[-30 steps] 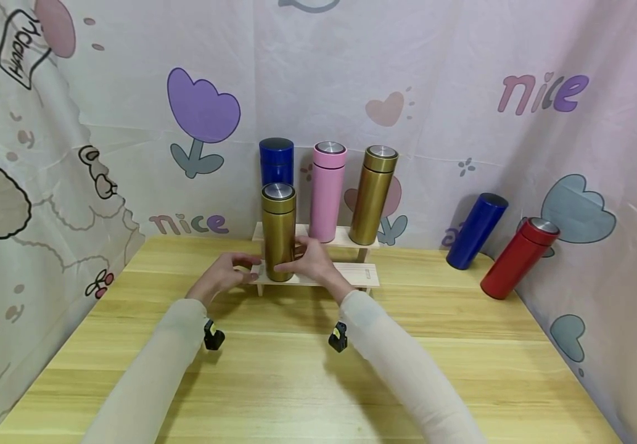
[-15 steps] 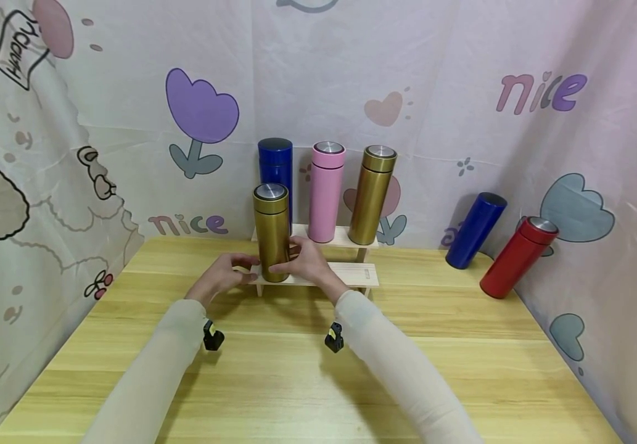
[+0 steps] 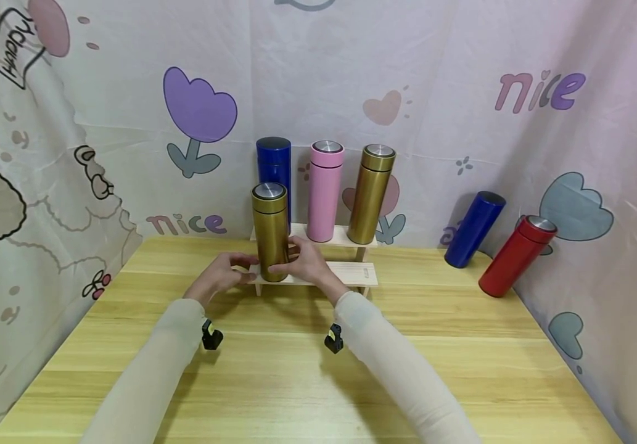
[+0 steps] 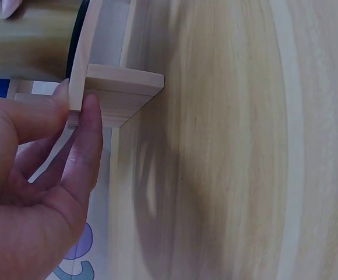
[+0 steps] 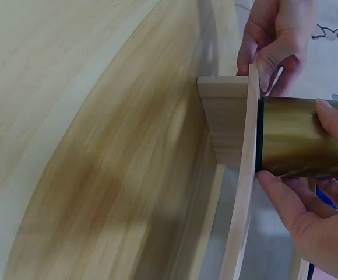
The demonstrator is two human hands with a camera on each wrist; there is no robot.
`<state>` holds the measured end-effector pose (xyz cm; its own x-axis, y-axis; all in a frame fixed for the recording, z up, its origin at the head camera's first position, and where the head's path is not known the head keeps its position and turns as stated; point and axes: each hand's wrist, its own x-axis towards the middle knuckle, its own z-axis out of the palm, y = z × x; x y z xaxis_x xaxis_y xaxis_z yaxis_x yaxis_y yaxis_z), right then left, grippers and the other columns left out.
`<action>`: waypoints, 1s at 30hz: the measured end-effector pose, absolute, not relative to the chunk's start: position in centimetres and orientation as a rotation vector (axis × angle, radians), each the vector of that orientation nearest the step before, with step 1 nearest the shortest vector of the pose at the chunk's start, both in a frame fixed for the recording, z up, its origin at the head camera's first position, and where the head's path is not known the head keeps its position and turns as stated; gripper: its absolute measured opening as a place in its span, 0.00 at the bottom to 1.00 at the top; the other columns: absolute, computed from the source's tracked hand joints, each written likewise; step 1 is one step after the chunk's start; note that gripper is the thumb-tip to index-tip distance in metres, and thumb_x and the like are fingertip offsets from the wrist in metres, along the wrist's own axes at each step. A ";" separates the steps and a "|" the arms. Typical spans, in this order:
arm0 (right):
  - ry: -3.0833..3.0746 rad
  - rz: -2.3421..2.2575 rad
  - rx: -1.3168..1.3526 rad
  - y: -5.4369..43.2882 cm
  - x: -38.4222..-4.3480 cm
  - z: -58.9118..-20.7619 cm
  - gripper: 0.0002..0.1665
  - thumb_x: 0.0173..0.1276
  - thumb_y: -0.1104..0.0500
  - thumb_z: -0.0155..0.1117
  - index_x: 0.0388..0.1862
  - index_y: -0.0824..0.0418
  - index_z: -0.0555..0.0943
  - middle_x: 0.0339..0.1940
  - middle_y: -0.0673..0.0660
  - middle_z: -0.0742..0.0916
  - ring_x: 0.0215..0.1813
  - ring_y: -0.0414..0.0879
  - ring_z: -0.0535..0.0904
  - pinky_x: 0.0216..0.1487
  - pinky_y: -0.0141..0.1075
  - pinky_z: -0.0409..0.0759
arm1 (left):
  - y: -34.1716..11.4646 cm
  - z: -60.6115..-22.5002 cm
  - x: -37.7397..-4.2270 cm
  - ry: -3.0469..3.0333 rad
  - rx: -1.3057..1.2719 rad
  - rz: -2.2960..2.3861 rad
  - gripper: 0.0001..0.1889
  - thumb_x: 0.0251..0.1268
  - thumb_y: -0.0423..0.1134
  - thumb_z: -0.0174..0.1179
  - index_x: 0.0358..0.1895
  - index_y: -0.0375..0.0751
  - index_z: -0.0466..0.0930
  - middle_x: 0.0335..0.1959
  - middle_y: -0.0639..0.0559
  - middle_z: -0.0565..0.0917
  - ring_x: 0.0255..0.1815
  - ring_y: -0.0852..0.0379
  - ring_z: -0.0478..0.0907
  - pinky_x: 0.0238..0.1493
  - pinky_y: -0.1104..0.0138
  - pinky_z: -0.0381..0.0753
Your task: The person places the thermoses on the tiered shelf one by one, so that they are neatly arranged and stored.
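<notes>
A gold thermos bottle point(image 3: 271, 231) with a silver-topped lid stands upright at the left end of the lower tier of a wooden two-tier stand point(image 3: 354, 273). My right hand point(image 3: 308, 264) grips the bottle low down, thumb in front and fingers around its right side. In the left wrist view my left hand point(image 4: 35, 192) pinches the end of the lower board point(image 4: 83, 64) between thumb and fingers. The bottle's base meets that board in the right wrist view. Behind it, a blue bottle point(image 3: 274, 154) is partly hidden.
On the upper tier stand a pink bottle point(image 3: 325, 197) and a second gold bottle point(image 3: 372, 197). Another blue bottle point(image 3: 473, 231) and a red bottle point(image 3: 518, 256) are at the table's right edge. A printed curtain point(image 3: 435, 55) hangs behind.
The gold bottle has shifted slightly left along the lower tier, with my right hand moving along on it. My left hand has stayed at the board's end.
</notes>
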<state>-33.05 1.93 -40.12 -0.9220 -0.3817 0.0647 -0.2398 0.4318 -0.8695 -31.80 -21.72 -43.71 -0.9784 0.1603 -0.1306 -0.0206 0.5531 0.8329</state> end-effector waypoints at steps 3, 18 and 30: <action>2.526 -1.509 -0.552 1.9 -33.0 -40.1 0.44 0.56 0.55 0.83 0.70 0.62 0.74 0.62 0.63 0.86 0.63 0.57 0.83 0.64 0.48 0.84 | -21.7 -43.6 -31.8 2.594 0.111 1.393 0.27 0.66 0.37 0.68 0.68 0.40 0.78 0.67 0.36 0.78 0.66 0.41 0.73 0.67 0.51 0.80; 2.535 -1.503 -0.602 2.1 -32.9 -40.5 0.45 0.58 0.56 0.82 0.72 0.62 0.73 0.63 0.64 0.85 0.64 0.57 0.83 0.64 0.47 0.85 | -21.6 -43.6 -31.8 2.591 0.106 1.403 0.27 0.66 0.37 0.68 0.68 0.38 0.78 0.68 0.34 0.78 0.68 0.41 0.72 0.70 0.50 0.77; 2.474 -1.500 -0.601 2.8 -32.5 -40.0 0.49 0.60 0.56 0.81 0.77 0.62 0.68 0.64 0.66 0.85 0.61 0.57 0.85 0.56 0.43 0.89 | -21.6 -43.9 -32.0 2.594 0.135 1.435 0.27 0.65 0.36 0.68 0.67 0.35 0.78 0.66 0.33 0.79 0.68 0.41 0.73 0.66 0.54 0.82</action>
